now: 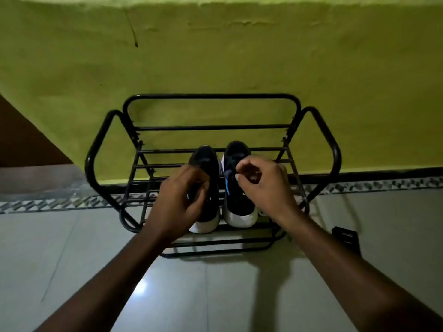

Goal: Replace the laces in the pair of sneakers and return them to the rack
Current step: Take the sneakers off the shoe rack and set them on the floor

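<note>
Both sneakers stand side by side on the rack [211, 96], heels toward the wearer; left hand [178, 200] curls round the left sneaker [205, 161] at its collar; right hand [263, 185] pinches the dark lace [230, 167] of the right sneaker [239, 204]. Judged: lifting out or just returned, cannot tell which; the next move needs clearance past the rack's upper bars. A small black object [346, 239] lies on the floor, well apart.
</note>
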Motion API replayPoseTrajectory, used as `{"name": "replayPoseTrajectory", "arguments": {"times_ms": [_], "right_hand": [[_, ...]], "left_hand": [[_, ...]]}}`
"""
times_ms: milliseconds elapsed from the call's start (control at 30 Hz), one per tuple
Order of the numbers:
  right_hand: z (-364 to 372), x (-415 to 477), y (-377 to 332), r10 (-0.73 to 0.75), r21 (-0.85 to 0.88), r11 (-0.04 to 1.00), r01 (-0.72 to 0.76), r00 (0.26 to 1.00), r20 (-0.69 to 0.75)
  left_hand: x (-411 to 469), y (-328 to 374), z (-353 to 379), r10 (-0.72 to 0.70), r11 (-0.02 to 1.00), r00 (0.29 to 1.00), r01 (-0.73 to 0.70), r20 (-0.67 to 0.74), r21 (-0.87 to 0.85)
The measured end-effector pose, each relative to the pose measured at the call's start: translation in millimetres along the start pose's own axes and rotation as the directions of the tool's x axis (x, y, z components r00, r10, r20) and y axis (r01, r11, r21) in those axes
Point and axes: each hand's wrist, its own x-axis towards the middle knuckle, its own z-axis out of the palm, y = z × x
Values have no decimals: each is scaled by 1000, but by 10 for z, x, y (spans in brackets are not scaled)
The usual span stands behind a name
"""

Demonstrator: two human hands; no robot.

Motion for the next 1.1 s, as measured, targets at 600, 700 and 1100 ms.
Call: {"name": "replayPoseTrajectory", "arguments": {"times_ms": [600, 700, 1100], "right_hand": [[334, -401, 735, -360, -251, 877, 409, 907, 218], [273, -519, 634, -323, -256, 891, 374, 920, 222], [-115, -1672, 145, -369, -204, 902, 381, 924, 98]], "left_hand": [[-347, -658, 333, 243, 808, 910, -381, 335, 449], [-463, -495, 299, 188, 789, 917, -355, 353, 501], [-1479, 225, 117, 232, 857, 918, -350, 321, 379]]}}
